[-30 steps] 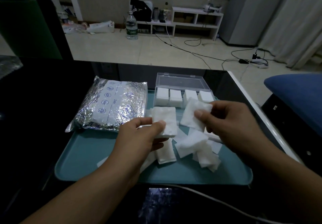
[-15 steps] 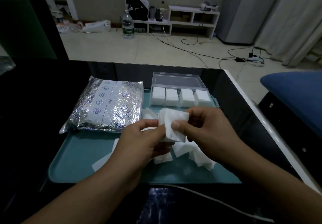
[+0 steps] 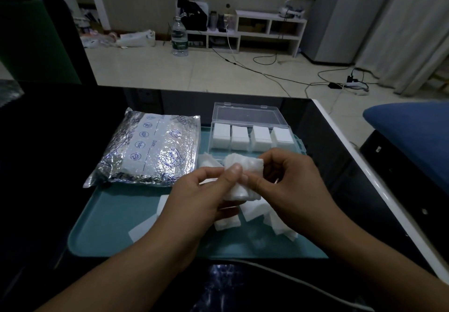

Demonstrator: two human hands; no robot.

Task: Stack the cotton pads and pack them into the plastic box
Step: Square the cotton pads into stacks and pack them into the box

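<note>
Both hands meet above the teal tray (image 3: 109,226) and hold a small stack of white cotton pads (image 3: 245,166) between them. My left hand (image 3: 204,195) pinches the stack with thumb on top; my right hand (image 3: 284,178) grips its right side with curled fingers. Loose cotton pads (image 3: 257,211) lie on the tray under and beside the hands. The clear plastic box (image 3: 251,129) stands open at the tray's far edge, its lid tilted back, with several pad stacks in a row inside.
A silver foil pouch (image 3: 150,149) lies on the tray's left part. The tray rests on a dark glossy table (image 3: 48,141) whose white right edge (image 3: 364,166) runs diagonally. A white cable (image 3: 291,277) crosses the table near me. A blue cushion (image 3: 413,132) is at right.
My right hand brought its single pad leftward onto the pads in my left hand. Both hands now hold the joined stack together.
</note>
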